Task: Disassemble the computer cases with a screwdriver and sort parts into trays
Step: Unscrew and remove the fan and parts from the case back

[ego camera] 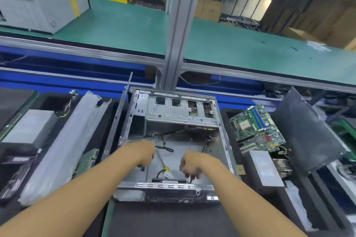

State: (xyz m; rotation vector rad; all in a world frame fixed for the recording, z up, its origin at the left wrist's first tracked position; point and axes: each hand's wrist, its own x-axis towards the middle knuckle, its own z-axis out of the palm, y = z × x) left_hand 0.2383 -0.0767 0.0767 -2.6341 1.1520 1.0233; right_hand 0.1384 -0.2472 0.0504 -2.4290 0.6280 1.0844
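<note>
Here, an opened computer case [173, 140] lies flat on the counter [163, 221] directly in front of the person, with its lid off and its bare metal floor showing. Both hands reach inside. The left hand [146, 155] is curled round what looks like a screwdriver [160, 159], whose thin shaft slants towards a yellow-tagged cable [166, 169]. The right hand [189, 165] hangs near the front wall with its fingers bent and blurred; I cannot tell whether it holds anything.

A metal drive cage [181, 110] covers the far half of the case, and loose black wires [165, 148] trail across its floor. A grey side panel [119, 117] stands on edge along the left wall. Left of it lie a long plastic-wrapped bundle [63, 140] and a silver box [28, 127]. To the right, a black tray [250, 177] holds a green motherboard [256, 127] and a silver power supply [264, 167], with a dark panel [308, 131] leaning beyond. An aluminium post [179, 25] rises behind the case, in front of a green conveyor belt [125, 25].
</note>
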